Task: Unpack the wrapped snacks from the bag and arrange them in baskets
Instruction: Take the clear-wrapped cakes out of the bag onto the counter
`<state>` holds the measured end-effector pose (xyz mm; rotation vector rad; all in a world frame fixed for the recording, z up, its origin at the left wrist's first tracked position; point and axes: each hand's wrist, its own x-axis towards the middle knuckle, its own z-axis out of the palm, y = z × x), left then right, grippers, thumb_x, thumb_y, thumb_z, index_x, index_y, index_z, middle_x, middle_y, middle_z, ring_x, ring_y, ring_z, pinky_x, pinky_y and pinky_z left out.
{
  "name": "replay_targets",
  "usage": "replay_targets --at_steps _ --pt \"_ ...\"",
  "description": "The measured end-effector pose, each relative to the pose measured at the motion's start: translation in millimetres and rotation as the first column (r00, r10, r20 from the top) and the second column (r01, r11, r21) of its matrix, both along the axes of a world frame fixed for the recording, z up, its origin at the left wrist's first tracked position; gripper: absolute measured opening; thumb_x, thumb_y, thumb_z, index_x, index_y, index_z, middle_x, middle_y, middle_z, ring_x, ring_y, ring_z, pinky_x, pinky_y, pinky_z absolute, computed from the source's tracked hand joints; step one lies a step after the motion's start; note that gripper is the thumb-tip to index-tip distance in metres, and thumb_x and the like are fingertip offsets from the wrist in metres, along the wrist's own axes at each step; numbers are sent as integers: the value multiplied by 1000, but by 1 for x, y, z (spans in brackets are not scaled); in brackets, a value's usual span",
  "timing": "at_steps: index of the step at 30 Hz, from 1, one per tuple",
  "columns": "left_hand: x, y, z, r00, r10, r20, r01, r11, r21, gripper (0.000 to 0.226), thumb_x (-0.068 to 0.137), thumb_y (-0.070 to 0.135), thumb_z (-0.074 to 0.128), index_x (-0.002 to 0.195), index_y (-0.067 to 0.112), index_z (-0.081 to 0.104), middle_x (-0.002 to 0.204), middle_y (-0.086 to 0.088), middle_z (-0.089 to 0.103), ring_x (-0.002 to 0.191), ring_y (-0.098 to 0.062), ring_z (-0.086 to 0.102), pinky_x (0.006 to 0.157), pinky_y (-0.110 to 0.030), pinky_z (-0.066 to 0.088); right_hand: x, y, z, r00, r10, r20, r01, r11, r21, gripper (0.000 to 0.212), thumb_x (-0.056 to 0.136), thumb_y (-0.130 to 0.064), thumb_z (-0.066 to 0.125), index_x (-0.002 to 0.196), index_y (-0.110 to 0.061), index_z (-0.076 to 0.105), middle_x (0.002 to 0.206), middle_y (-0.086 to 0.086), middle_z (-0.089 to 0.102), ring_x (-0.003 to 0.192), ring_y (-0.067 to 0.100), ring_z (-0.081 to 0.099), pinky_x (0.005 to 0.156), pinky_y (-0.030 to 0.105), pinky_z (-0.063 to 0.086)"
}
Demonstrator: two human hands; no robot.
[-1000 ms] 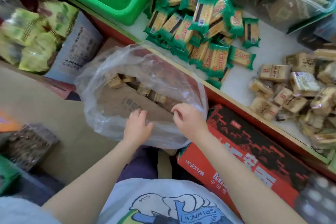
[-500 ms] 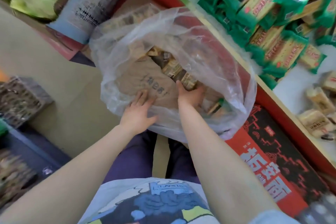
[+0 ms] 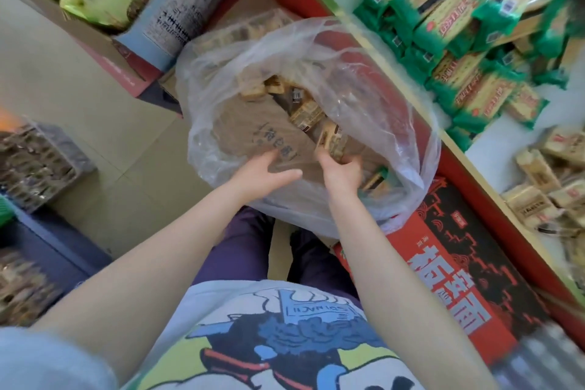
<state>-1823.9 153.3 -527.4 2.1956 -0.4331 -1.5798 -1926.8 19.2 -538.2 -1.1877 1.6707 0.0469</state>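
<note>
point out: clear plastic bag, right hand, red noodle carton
clear plastic bag [image 3: 384, 123]: head view, on its crinkled right wall.
right hand [image 3: 340, 169]: head view, on the back of the hand, inside the bag's mouth.
red noodle carton [image 3: 459, 279]: head view, on its printed top face.

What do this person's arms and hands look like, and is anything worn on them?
Both arms are bare from elbow to fingertips. The left hand and right hand carry no gloves, rings, watch or bracelets that I can see. A short pale grey-blue sleeve covers the left upper arm; the right sleeve is out of view.
</note>
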Motion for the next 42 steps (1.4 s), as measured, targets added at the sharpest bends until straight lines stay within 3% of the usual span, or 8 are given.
replay_targets --at_steps 8,13,18,21,24,28,36,42 --pt "-42 -70 68 735 540 -411 -644 745 -173 31 91 29 72 119 17 63 116 -13 72 95 -28 74 86 -46 60 -78 -26 99 898 374 233 -351 927 -133 51 80 -19 83 117 -21 49 110 -9 56 100 12 59 72 8 44" --pt "-92 -125 102 851 329 -410 -459 846 -272 14 92 24 71 104 17 73 103 -9 76 92 -25 74 80 -37 61 -154 -67 146 924 46 380 -56 998 15 30 94 -31 69 117 -22 52 102 5 71 82 20 71 64 34 56" --pt "-174 -193 130 919 81 -385 -244 886 -394 24 94 26 70 114 13 72 102 -8 76 96 -24 73 80 -34 61 -255 -114 169 941 38 336 -53 998 35 24 100 -31 60 117 -15 60 89 10 75 62 21 65 48 27 42" --pt "-212 -230 118 996 -84 25 86 872 -482 36 98 29 62 133 19 63 128 -1 65 125 -19 58 101 -34 47 -307 -149 171 962 -135 237 163 982 -101 27 97 -29 64 117 -11 61 89 10 74 61 18 65 50 27 48" --pt "-234 -252 95 702 -451 551 651 720 -241 62 99 39 54 154 21 35 164 -3 25 153 -22 17 121 -40 21 -345 -186 160 971 -172 166 214 936 -281 34 95 -25 66 126 -17 57 100 5 69 74 16 68 61 29 57" --pt "-252 -254 63 458 -650 606 802 597 35 77 98 48 48 160 21 11 169 -5 -1 155 -24 -7 124 -49 7 -374 -220 126 983 70 -169 -145 861 -487 38 98 -18 59 135 -21 56 121 4 58 105 21 59 85 28 45" --pt "-262 -249 52 375 -673 637 813 569 122 89 93 49 50 161 21 -1 168 -6 -10 154 -26 -15 124 -49 4 -375 -205 95 798 121 -590 -554 530 -641 35 95 -17 59 129 -9 58 128 17 56 116 35 53 93 50 50" --pt "-262 -249 52 405 -666 627 809 581 94 87 94 44 51 161 21 -1 167 -6 -12 153 -25 -17 124 -49 4 -380 -183 73 748 391 -537 -629 675 -386 77 103 -45 38 160 -15 -4 169 6 1 155 24 0 126 42 2"
